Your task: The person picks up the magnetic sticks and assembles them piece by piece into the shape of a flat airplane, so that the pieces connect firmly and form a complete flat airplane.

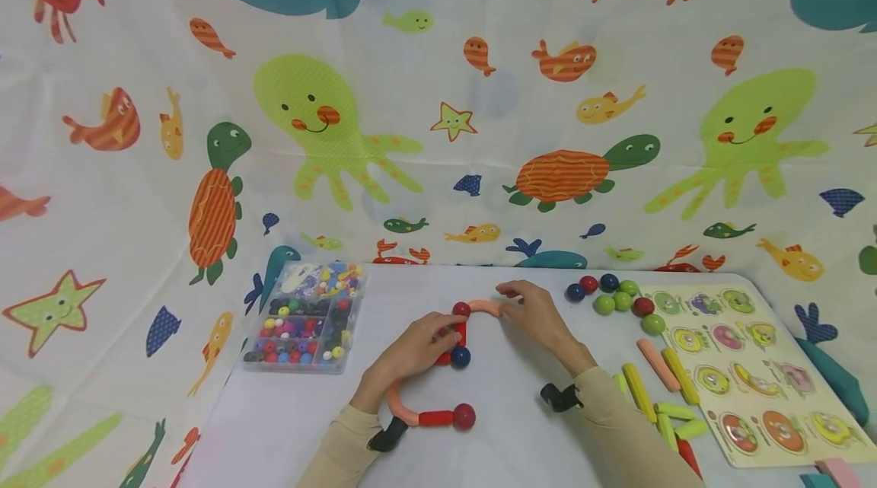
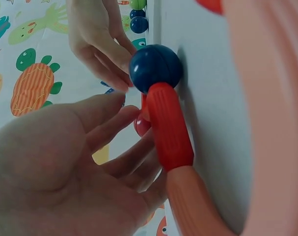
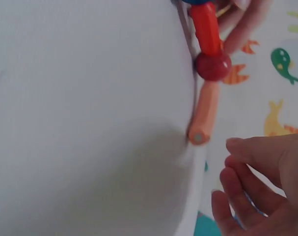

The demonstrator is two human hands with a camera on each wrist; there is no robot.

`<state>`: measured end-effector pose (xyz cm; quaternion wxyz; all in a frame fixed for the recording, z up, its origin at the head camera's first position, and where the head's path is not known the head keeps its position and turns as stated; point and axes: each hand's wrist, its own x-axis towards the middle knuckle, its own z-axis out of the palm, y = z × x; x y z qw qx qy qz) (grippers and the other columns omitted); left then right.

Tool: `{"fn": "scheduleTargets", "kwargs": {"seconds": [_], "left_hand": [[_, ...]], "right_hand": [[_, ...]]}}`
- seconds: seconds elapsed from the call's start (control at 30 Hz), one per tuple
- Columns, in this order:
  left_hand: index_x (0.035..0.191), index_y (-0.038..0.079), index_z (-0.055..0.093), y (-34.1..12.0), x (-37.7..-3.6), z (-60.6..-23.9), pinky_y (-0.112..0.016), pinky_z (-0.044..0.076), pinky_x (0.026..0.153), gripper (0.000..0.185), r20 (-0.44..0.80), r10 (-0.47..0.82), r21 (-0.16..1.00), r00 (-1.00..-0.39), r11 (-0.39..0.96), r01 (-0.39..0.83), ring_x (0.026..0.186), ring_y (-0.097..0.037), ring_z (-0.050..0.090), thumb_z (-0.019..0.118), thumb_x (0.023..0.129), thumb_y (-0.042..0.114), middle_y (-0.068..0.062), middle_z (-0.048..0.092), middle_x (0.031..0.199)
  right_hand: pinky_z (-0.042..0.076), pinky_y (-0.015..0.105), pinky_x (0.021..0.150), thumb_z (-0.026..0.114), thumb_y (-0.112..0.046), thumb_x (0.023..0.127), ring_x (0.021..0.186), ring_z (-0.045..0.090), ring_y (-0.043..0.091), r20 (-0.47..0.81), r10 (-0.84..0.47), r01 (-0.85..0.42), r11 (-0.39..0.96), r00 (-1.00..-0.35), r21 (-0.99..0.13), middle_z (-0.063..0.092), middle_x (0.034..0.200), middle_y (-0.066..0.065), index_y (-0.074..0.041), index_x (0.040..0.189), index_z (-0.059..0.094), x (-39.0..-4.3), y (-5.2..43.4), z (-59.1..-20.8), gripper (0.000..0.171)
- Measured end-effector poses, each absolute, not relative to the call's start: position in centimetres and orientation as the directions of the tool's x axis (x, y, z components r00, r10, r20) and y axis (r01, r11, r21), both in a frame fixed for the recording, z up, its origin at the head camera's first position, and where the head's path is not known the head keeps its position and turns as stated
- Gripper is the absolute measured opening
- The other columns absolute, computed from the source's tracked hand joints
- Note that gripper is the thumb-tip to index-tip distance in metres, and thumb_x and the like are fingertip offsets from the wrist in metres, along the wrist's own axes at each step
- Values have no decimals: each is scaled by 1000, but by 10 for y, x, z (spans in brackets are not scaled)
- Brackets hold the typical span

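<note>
A chain of magnetic sticks and balls lies on the white table (image 1: 507, 427). A red ball (image 1: 461, 309) joins a short red stick (image 1: 461, 333) to a blue ball (image 1: 460, 356). My left hand (image 1: 423, 343) lies over the chain, its nearly straight fingers (image 2: 120, 129) touching that stick. From the red ball (image 3: 212, 66) a curved orange stick (image 3: 204, 112) runs right. My right hand (image 1: 533, 311) hovers at its free end with loose fingers (image 3: 247, 189), a small gap away. A second red stick (image 2: 168, 125) leads from the blue ball (image 2: 155, 68) to an orange curve (image 1: 397, 404).
A clear bead box (image 1: 304, 317) stands at the left. Loose balls (image 1: 620, 298) and green, yellow and orange sticks (image 1: 658, 389) lie right of my hands. A knob puzzle board (image 1: 747, 366) fills the right edge. A sea-animal cloth (image 1: 438, 130) hangs behind.
</note>
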<state>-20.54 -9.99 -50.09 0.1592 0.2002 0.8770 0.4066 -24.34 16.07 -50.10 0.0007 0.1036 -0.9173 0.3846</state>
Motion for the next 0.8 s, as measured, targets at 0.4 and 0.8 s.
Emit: {"fn": "scheduleTargets", "kwargs": {"seconds": [0.4, 0.8], "left_hand": [[139, 19, 61, -104, -208, -495, -31, 55, 88, 36, -30, 401, 802, -916, 556, 217, 106, -17, 60, 59, 104, 28, -2, 62, 126], [136, 18, 63, -99, -219, -482, -42, 54, 96, 33, -14, 339, 807, -941, 559, 190, 113, -21, 60, 58, 104, 27, -10, 61, 132]], "right_hand": [[53, 27, 85, 66, -18, 98, 105, 67, 28, 149, 156, -11, 655, -977, -755, 72, 118, 14, -8, 125, 69, -243, 246, -483, 29], [49, 44, 96, 66, -19, 98, 114, 60, 37, -27, 370, 256, 586, -929, -769, 65, 127, 25, 0, 131, 63, -231, 292, -486, 38]]}}
